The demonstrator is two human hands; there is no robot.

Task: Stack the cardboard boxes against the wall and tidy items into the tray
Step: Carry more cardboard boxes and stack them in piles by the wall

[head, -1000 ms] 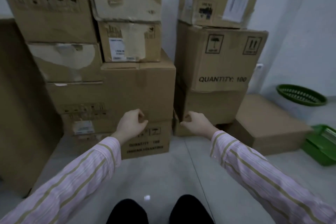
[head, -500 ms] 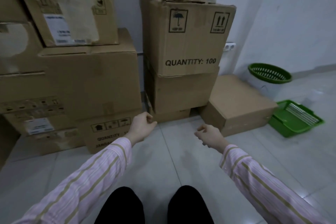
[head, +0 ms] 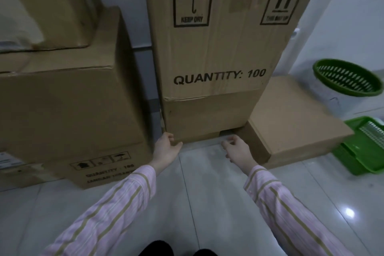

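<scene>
Low at the wall, a plain cardboard box (head: pixel 207 118) sits under the box printed "QUANTITY: 100" (head: pixel 218 37), "KEEP DRY" umbrella and two-arrow marks on its face. Left hand (head: pixel 167 149) curls on the lower box's bottom left corner; right hand (head: pixel 236 149), fingers loosely bent and holding nothing, hovers by its bottom right edge. Flat carton (head: pixel 291 118) touches on the right, a narrow gap separates the left stack (head: pixel 68 110). Glossy tiled floor (head: pixel 207 203) open in front. Green slotted plastic tray (head: pixel 365 151) and round green basket (head: pixel 347 78) sit right.
</scene>
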